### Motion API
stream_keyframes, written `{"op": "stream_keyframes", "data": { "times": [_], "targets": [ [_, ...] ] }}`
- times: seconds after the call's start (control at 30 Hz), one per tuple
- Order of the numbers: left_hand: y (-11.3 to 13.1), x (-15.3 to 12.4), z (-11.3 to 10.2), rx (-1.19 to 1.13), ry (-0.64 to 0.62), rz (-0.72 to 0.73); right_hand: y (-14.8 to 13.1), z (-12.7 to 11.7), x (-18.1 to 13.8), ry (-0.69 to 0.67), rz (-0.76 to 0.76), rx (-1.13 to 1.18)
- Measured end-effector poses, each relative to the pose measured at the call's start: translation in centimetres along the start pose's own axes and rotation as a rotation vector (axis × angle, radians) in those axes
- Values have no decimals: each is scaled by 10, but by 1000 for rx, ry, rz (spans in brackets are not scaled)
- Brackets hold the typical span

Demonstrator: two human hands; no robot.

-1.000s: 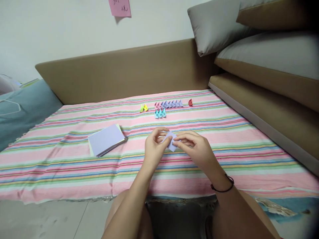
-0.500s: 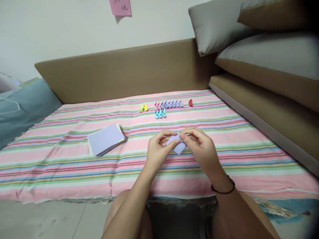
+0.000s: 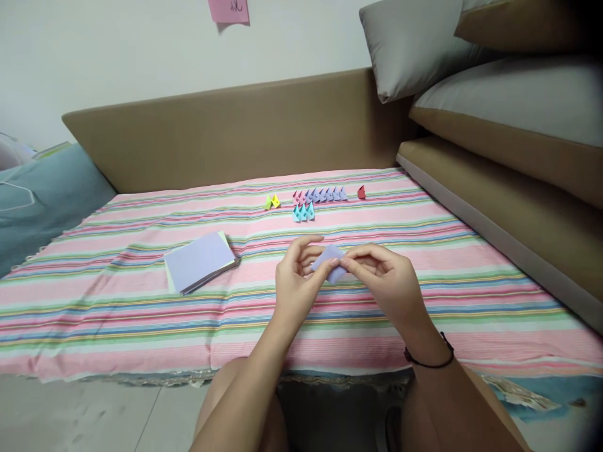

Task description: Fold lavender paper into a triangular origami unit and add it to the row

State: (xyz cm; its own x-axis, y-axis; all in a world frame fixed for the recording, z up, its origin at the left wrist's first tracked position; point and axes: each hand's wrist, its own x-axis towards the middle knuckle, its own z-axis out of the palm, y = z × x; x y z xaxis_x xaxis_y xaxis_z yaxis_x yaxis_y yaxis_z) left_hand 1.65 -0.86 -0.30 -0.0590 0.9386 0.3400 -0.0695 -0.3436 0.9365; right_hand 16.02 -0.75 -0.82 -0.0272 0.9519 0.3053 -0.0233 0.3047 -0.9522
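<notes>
Between my two hands is a small folded piece of lavender paper point(image 3: 331, 254), held above the striped cloth. My left hand point(image 3: 301, 273) pinches it from the left, thumb across its face and fingers behind. With thumb and forefinger together, my right hand point(image 3: 384, 273) grips its right corner. Farther back stands a row of small folded purple paper pieces point(image 3: 325, 195), with pink pieces point(image 3: 298, 198) at its left end. Turquoise folded pieces point(image 3: 303, 213) sit just in front of that row. A yellow piece point(image 3: 275, 201) and a lime one lie left of it, a red one point(image 3: 361, 192) right.
A stack of paper sheets point(image 3: 200, 260), lavender on top, lies on the striped cloth point(image 3: 141, 314) to the left. Grey and brown cushions point(image 3: 509, 107) are piled on the right. A brown backrest point(image 3: 235, 135) runs along the wall behind.
The lavender paper has tilted and shifted slightly left and up. My left fingers have lifted and spread a little, while my right hand has moved slightly right, to the paper's corner.
</notes>
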Motion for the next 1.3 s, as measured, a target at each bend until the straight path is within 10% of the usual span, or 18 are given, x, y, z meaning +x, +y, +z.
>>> {"op": "stream_keyframes", "data": {
  "times": [0.8,1.3],
  "targets": [
    [0,2,-3,-96,22,-271,-2,4,-3,28,116,56],
    [10,-2,-5,-51,-13,-181,-15,1,-7,-30,97,29]
  ]
}}
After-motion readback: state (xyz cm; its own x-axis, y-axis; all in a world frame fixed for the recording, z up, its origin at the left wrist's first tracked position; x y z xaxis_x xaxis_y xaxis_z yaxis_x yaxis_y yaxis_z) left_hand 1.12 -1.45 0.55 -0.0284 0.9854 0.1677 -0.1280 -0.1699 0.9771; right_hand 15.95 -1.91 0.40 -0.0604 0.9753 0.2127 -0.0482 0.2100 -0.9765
